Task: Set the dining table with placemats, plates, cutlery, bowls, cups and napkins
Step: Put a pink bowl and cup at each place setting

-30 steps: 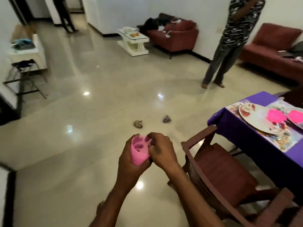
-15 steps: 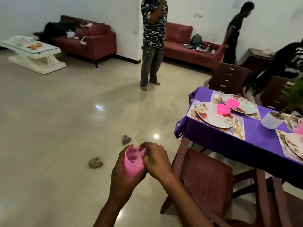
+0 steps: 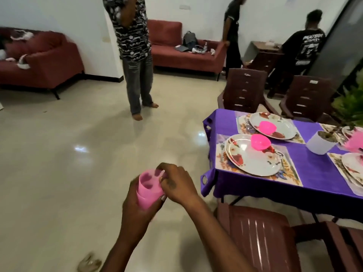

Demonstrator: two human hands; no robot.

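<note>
Plates [image 3: 253,158] and pink bowls [image 3: 260,141] are set; left hand [image 3: 137,209] wraps pink cups [image 3: 150,188], right hand [image 3: 176,183] pinches the rim

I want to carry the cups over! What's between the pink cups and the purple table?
In the head view, only bare shiny floor lies between the cups and the table. The right hand grips their rim on that side.

Cups [image 3: 149,188] in my left hand [image 3: 137,211], my right hand [image 3: 177,184] at rim, over floor. Surface [image 3: 314,173] to my right w/ 2 plates [image 3: 253,155] on placemats [image 3: 290,171], bowl [image 3: 260,141] on each. Chair [image 3: 259,236] btwn me & surface; 2 chairs behind it.
</note>
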